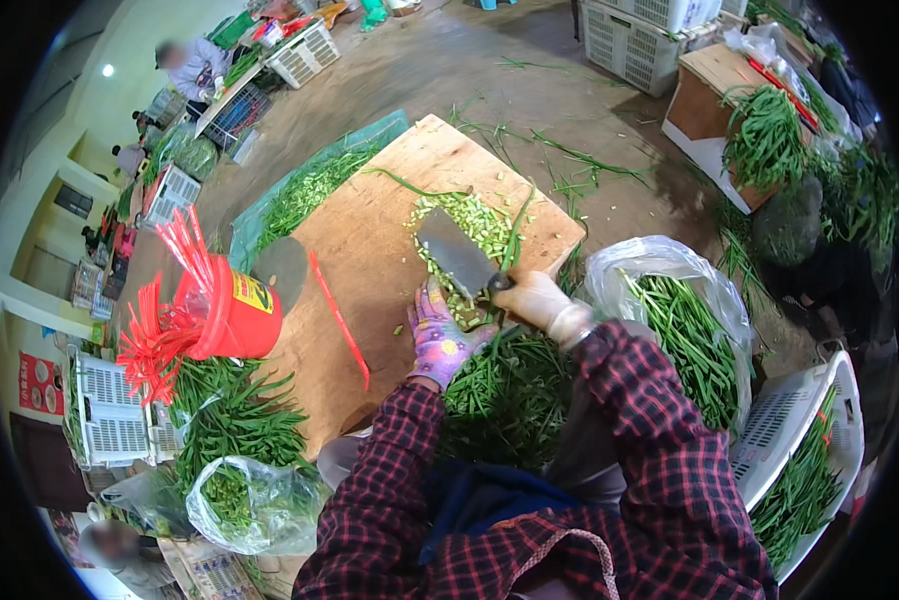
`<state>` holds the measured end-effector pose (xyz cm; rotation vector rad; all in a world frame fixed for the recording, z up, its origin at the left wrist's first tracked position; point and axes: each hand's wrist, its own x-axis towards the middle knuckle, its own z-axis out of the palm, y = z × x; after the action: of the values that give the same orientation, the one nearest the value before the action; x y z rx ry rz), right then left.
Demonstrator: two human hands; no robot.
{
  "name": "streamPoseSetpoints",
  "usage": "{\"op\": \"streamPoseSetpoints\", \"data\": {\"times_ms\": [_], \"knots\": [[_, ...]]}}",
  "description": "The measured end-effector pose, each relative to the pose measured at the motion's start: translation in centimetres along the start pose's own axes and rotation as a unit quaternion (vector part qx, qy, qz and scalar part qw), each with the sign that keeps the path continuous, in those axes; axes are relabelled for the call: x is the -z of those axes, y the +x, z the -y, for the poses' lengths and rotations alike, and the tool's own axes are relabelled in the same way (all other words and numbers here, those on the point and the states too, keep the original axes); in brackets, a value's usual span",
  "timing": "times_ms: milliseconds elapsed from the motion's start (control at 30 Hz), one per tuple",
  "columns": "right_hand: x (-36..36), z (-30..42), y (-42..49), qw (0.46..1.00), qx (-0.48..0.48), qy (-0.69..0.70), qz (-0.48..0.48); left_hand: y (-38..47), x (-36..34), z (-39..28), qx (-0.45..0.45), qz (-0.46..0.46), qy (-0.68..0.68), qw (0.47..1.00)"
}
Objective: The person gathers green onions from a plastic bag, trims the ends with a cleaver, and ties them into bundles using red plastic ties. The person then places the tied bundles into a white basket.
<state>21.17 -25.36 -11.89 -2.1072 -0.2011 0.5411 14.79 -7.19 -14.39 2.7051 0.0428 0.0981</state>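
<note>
My right hand (pixel 535 300), in a pale glove, grips the dark handle of a cleaver (pixel 457 251). The broad blade lies tilted over a heap of chopped green stems (pixel 487 225) on a wooden board (pixel 374 247). Close to the blade's lower edge, my left hand (pixel 445 334), in a purple patterned glove, rests at the near side of the heap with its fingers spread and the thumb out to the right. A few long green stalks (pixel 519 225) lie to the right of the blade. A red strip (pixel 338 319) lies on the board's left part.
A red bucket (pixel 250 311) holding red strips stands at left, with leafy greens (pixel 232 412) below it. A plastic bag of green stalks (pixel 663 251) and a white crate (pixel 779 442) are at right. A green sack (pixel 247 225) lies beyond the board. Other people sit farther off.
</note>
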Motion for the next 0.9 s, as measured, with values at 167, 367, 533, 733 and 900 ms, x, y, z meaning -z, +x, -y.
{"op": "streamPoseSetpoints", "data": {"times_ms": [167, 367, 533, 733, 900], "knots": [[0.9, -2.0, -5.7, 0.941, -0.031, 0.291, -0.172, -0.4, -0.7, 1.4, -0.015, -0.079, 0.016, 0.997], [-0.7, -5.3, -4.6, 0.927, -0.077, 0.207, -0.301, 0.0, -1.1, 0.5, -0.018, -0.074, 0.059, 0.995], [-3.9, -4.4, -2.6, 0.951, -0.066, 0.158, -0.258, 0.5, 0.0, 1.3, -0.018, -0.076, 0.07, 0.995], [-5.9, -0.9, -1.4, 0.958, -0.037, 0.098, -0.268, 2.6, 2.4, 1.0, 0.049, -0.046, 0.045, 0.997], [-7.4, 0.4, 0.1, 0.968, -0.042, 0.09, -0.233, 4.8, 2.6, 0.8, 0.112, -0.003, -0.087, 0.99]]}}
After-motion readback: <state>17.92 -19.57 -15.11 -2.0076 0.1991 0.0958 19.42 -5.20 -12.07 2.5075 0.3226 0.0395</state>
